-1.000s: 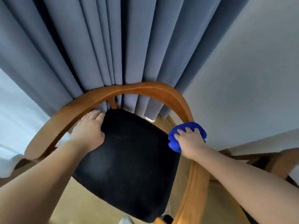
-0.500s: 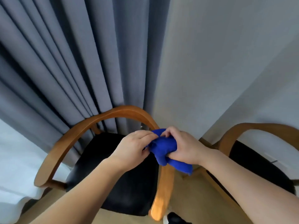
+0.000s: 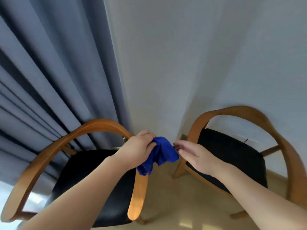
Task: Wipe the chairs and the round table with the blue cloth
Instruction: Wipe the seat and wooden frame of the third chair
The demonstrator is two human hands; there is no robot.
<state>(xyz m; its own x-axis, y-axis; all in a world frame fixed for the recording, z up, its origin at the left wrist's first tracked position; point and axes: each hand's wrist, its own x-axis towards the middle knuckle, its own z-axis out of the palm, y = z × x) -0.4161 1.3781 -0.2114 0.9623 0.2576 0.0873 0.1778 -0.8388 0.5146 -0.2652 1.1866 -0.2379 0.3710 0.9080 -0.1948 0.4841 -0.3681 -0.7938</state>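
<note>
My left hand (image 3: 137,148) grips the bunched blue cloth (image 3: 159,155) in the air, above the right arm of the left chair. My right hand (image 3: 194,155) hovers just right of the cloth with fingers straight and relaxed, its fingertips at the cloth's edge. The left chair (image 3: 93,128) has a curved wooden back rail and a black seat, below my left forearm. A second chair (image 3: 232,146) of the same kind stands to the right, its seat partly behind my right wrist. The round table is out of view.
A blue-grey curtain (image 3: 49,80) hangs behind the left chair. A white wall (image 3: 199,63) forms the corner behind both chairs. Beige floor (image 3: 174,201) shows between the two chairs.
The cloth has passed from my right hand on the chair's rail to my left hand. My right hand has let go and opened. The view has swung right, bringing the second chair into sight.
</note>
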